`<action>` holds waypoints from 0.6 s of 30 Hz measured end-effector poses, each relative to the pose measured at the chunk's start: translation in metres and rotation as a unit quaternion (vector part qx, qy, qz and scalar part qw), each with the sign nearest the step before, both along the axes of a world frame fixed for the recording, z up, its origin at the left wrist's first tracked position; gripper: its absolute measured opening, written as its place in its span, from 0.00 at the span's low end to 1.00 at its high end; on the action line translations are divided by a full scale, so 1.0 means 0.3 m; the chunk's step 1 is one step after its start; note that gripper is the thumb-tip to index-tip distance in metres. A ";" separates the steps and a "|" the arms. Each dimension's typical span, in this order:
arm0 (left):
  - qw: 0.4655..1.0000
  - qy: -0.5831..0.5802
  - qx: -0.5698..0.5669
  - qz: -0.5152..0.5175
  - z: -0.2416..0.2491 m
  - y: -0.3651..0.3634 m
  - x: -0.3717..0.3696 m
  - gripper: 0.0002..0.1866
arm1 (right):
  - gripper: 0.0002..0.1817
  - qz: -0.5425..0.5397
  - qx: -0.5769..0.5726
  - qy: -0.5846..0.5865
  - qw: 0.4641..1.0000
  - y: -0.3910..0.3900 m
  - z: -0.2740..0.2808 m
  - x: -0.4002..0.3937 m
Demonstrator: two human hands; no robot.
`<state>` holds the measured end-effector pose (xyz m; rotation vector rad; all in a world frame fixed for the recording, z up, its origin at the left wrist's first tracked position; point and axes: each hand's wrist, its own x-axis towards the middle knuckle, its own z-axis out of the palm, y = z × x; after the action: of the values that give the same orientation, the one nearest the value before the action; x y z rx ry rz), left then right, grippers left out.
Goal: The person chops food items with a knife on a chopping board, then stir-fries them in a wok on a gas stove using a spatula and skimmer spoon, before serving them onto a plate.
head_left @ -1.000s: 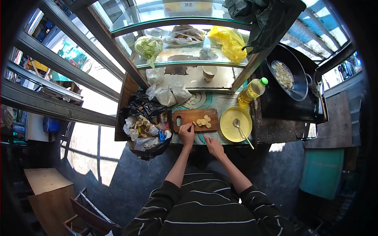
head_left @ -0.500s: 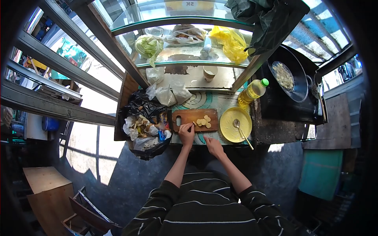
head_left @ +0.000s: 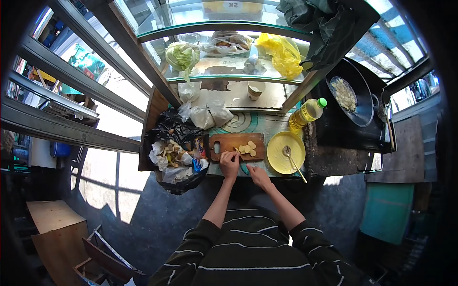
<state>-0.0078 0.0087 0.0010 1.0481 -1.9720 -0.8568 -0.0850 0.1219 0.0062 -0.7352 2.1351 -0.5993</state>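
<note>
A wooden cutting board (head_left: 226, 142) with a handle slot lies on the counter in front of me. Several pale yellow round slices (head_left: 247, 148) are grouped on its right half. At the board's near edge, my left hand (head_left: 230, 165) pinches a small pale yellow food piece (head_left: 236, 149), mostly hidden by the fingers. My right hand (head_left: 259, 177) is closed around a knife (head_left: 244, 168) with a teal handle, its thin blade pointing toward the left fingertips. To the right sits a yellow bowl (head_left: 279, 162) with a spoon (head_left: 294, 164) resting in it.
A black-lined bin of scraps (head_left: 179, 174) stands left of the board. An oil bottle (head_left: 307, 113) with a green cap is behind the bowl. At right, a wok (head_left: 366, 102) holds a strainer of food (head_left: 344, 95). Cabbage (head_left: 182, 58) and plastic bags (head_left: 202, 114) lie farther back.
My left hand has shifted slightly right, nearer the slices. The knife blade now shows beside the left fingers, and the view has moved a little.
</note>
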 end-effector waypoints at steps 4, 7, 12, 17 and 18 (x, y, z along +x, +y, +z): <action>1.000 0.011 0.003 0.001 0.002 0.005 0.003 0.05 | 0.30 -0.154 0.085 -0.420 0.890 0.001 0.029 -0.082; 1.000 0.004 -0.008 -0.012 -0.008 0.001 0.018 0.06 | 0.26 -0.159 0.049 -0.535 0.828 0.018 0.110 -0.089; 0.992 -0.037 -0.057 -0.106 0.008 -0.009 0.043 0.10 | 0.25 -0.172 -0.036 -0.647 0.742 0.060 0.115 -0.121; 0.991 -0.054 -0.057 -0.108 0.006 -0.027 0.036 0.12 | 0.25 -0.206 -0.033 -0.682 0.701 0.072 0.097 -0.114; 0.992 -0.063 -0.051 -0.093 0.000 -0.032 0.026 0.12 | 0.25 -0.201 -0.031 -0.683 0.702 0.071 0.090 -0.111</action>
<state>0.0000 -0.0010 0.0010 0.8892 -2.2230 -0.7951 -0.1183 0.1431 0.0330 0.2462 0.8024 -1.0074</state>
